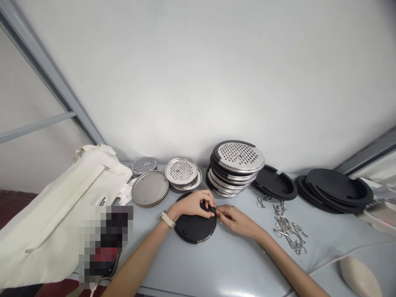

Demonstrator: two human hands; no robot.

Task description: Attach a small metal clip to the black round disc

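Note:
A black round base [192, 226] lies on the grey table, with a strip of metal edge showing at its lower right. My left hand [195, 203], a watch on its wrist, rests over the base; its fingers and thumb are curled and closed at the right rim. My right hand [230, 216] meets it there, pinching a small metal piece that looks like a wire clip and is mostly hidden by the fingertips. Loose wire clips [287, 227] of the same bright metal lie in a heap to the right of my right hand.
Behind stand a tall stack of perforated metal discs in black rims [236, 159], smaller perforated discs [182, 171] and plain metal plates [150, 187]. Black bases [337, 185] are piled at right. A cream bag [62, 210] lies left, a pale rounded object [360, 276] at front right.

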